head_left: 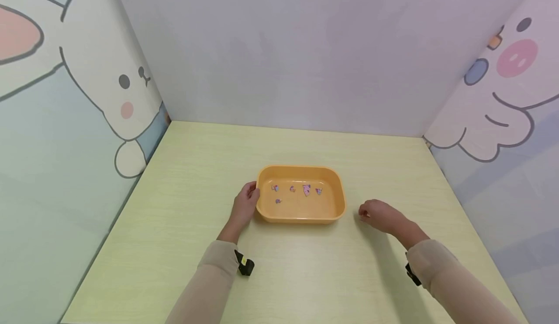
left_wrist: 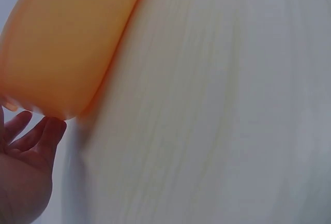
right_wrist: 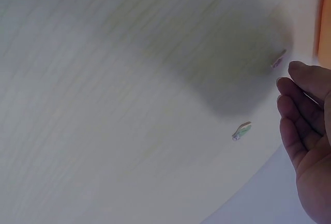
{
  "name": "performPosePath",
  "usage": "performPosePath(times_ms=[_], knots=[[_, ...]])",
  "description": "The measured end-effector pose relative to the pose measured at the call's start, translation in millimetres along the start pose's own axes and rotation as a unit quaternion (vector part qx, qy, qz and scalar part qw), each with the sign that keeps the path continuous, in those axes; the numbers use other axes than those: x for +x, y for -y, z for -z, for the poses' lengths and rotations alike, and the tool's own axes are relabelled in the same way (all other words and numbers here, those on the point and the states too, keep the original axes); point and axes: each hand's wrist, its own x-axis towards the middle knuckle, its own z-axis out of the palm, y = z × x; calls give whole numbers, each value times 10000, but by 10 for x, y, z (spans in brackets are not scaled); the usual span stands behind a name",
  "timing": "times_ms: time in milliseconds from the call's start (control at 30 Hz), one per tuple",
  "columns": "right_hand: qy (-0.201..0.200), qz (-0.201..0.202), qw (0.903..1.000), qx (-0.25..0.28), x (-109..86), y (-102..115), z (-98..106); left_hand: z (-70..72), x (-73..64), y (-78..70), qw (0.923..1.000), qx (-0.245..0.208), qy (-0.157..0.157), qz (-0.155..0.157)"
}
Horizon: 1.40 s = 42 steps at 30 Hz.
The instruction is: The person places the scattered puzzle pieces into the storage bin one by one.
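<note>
An orange plastic basin [head_left: 301, 219] stands on the table, with several tiny pink and purple pieces [head_left: 306, 189] scattered on its floor. My left hand [head_left: 245, 205] holds the basin's left end, its fingertips against the outer wall below the rim; the thumb is mostly cut off in the left wrist view. To the right of the basin, my right hand [head_left: 381, 216] hovers over the table with loosely bent fingers and nothing visible between them. Near those fingertips, a small purplish piece [right_wrist: 278, 59] and a small green-and-white piece [right_wrist: 242, 130] lie on the tabletop.
The pale wooden table [head_left: 218, 149] meets a plain wall [head_left: 284, 62] at the back. Side walls with cartoon animals, including a white rabbit [head_left: 96, 72], border it left and right. A black strap piece [head_left: 244, 263] sits at the left cuff.
</note>
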Motion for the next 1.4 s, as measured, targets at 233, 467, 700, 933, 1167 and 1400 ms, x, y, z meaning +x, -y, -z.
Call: performPosePath(times_ms=[233, 467, 700, 933, 1167, 1400], knots=[[-103, 173, 9996, -203, -37, -2, -61, 0, -9, -13, 10000, 10, -39, 10], [-370, 482, 9969, -507, -58, 37, -93, -5, -12, -13, 10000, -18, -40, 28], [-534, 677, 9927, -842, -64, 39, -111, -8, -12, -22, 10000, -36, -48, 7], [-494, 632, 9922, -957, -53, 36, -115, -6, -13, -21, 10000, -54, -27, 40], [-488, 647, 9926, -907, -54, 52, -104, -5, -13, -11, 9999, -8, -8, 104], [-501, 638, 9924, -922, -50, 48, -77, -6, -7, -3, 10000, -26, -4, 88]])
